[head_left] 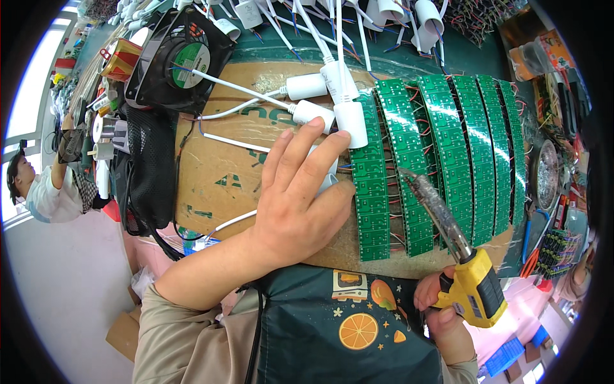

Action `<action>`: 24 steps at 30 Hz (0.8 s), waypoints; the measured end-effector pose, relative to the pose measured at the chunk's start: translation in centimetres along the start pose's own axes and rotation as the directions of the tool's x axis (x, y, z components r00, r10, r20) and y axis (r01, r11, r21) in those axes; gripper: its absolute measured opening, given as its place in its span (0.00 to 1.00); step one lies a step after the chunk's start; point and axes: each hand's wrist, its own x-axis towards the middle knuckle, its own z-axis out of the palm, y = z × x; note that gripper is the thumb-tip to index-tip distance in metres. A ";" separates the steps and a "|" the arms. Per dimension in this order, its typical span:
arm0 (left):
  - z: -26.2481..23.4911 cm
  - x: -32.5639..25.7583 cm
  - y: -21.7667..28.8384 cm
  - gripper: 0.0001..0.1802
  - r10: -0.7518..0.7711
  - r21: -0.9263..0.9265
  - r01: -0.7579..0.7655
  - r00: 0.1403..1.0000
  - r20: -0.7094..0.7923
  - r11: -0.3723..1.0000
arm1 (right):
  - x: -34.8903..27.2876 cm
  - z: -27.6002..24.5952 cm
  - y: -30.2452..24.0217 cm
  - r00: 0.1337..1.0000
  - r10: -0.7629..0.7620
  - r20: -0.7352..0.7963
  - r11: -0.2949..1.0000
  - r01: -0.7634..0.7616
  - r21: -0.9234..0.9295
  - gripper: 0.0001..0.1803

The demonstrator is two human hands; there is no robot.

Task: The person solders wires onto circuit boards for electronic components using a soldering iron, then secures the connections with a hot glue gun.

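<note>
My left hand (299, 201) reaches over the work board with its fingers bent around a white cylindrical lamp socket (331, 168), mostly hidden under them, beside the nearest green circuit board strip (372, 217). Its fingertips touch other white sockets (350, 125) with white cables. Low on the right, my right hand (448, 313) is closed on the grip of a yellow and black soldering gun (472, 291). The gun's metal barrel slants up and left, its tip over the second green strip (409, 208). Several strips stand in rows, with red wires between them.
A black fan (185, 61) and a black mesh bag (150, 169) lie at the left of the brown board (211, 173). More white sockets (428, 22) with cables crowd the far side. A round metal dish (545, 168) stands at the right. Another person (54, 185) is at far left.
</note>
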 end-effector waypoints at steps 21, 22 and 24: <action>-8.0 2.7 -0.9 0.10 0.312 0.226 -0.367 0.918 0.246 0.902 | 1.0 -0.7 0.3 0.990 -0.102 -0.098 0.982 0.116 0.146 0.44; -7.7 3.3 -0.7 0.10 0.321 0.234 -0.374 0.917 0.236 0.897 | 1.0 -0.8 0.3 0.991 -0.094 -0.091 0.982 0.107 0.156 0.44; -6.8 4.8 -0.4 0.09 0.455 0.304 -0.482 0.876 0.159 0.822 | 0.7 -1.1 1.1 0.987 -0.143 -0.075 0.974 0.154 0.166 0.44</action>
